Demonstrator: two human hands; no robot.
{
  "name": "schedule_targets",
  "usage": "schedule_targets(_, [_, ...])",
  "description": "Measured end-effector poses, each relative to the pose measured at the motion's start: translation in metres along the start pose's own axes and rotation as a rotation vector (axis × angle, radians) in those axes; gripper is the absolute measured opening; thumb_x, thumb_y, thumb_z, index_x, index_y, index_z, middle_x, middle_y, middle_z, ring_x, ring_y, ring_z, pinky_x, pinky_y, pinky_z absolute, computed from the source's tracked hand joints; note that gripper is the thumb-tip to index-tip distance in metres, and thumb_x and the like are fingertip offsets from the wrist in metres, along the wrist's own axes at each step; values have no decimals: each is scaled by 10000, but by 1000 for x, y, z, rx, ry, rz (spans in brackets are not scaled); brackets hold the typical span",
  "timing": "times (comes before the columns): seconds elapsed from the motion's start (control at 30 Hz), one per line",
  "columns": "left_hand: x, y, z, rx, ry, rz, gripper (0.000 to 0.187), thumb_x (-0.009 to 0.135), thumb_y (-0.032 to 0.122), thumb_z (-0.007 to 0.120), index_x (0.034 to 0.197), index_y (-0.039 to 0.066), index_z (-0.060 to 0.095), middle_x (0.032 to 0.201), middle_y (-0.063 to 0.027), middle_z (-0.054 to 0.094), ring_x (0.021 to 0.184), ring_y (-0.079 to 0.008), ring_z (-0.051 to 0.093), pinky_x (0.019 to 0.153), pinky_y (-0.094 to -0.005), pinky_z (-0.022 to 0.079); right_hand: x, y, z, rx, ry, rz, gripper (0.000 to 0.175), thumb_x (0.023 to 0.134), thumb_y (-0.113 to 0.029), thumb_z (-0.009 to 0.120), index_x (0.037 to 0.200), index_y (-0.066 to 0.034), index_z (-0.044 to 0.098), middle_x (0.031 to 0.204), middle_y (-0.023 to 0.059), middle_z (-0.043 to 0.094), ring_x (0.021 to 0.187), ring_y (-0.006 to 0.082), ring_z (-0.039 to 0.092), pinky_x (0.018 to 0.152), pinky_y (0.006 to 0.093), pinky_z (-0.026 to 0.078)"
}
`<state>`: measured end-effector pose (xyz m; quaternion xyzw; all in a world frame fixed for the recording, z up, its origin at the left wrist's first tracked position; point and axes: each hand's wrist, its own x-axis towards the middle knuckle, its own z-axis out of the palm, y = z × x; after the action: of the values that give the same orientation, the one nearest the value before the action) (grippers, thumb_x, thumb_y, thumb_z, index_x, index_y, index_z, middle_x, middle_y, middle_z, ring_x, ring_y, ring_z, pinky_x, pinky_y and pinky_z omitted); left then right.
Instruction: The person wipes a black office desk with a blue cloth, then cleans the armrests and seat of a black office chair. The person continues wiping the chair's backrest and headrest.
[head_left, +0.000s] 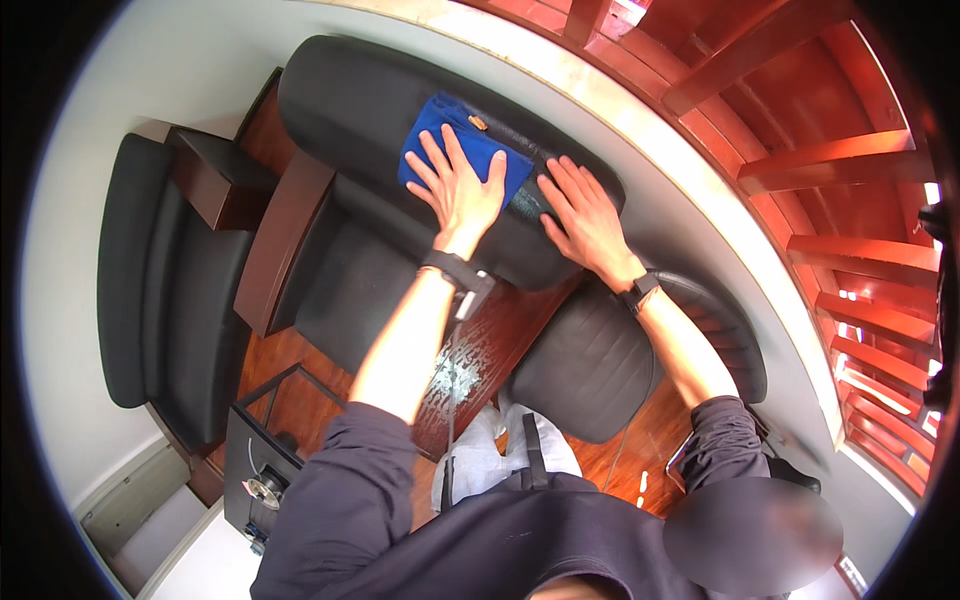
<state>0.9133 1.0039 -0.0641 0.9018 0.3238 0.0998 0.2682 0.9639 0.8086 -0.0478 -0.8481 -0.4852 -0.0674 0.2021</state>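
My left hand (457, 187) lies flat with spread fingers on a folded blue cloth (427, 139). The cloth rests on the padded backrest (345, 97) of a black sofa. By its far edge is a small tan object (478, 122), too small to identify. My right hand (585, 217) rests palm down on the same backrest, to the right of the cloth, holding nothing. Its fingers lie near each other and the thumb stands apart. Between the hands, a shiny, pale-speckled patch (527, 201) shows on the black surface.
A dark wooden armrest (274, 247) flanks the sofa seat (356, 281). Bright marks cover a reddish-brown wooden surface (480, 349) below my hands. A black padded chair (585, 360) stands right, another black sofa (199, 315) left. Red wooden bars (832, 161) line the upper right.
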Motion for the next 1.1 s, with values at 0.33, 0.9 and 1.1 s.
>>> schedule_targets(0.33, [4, -13, 5, 88, 165, 463, 633, 882, 353, 734, 1470, 205, 553, 1621, -233, 345, 1501, -556, 221, 1152, -759, 199, 3, -10, 17, -138, 119, 73, 487, 823, -184, 694, 1288, -58, 627, 1416, 159, 583, 1359, 325, 530, 1135, 487, 426])
schedule_targets(0.9, [247, -127, -41, 142, 396, 203, 762, 950, 473, 606, 1474, -64, 475, 1581, -302, 399, 1490, -440, 350, 1223, -595, 240, 6, -5, 19, -154, 116, 71, 509, 777, -189, 640, 1266, -47, 664, 1378, 182, 615, 1314, 365, 578, 1094, 522, 440])
schedule_targets(1.1, [147, -69, -31, 43, 253, 513, 574, 927, 344, 679, 1385, 10, 588, 1528, -247, 492, 1462, -436, 403, 1195, -632, 272, 6, -7, 18, -173, 140, 73, 488, 770, -204, 641, 1235, -60, 675, 1352, 162, 631, 1297, 345, 589, 1085, 507, 452])
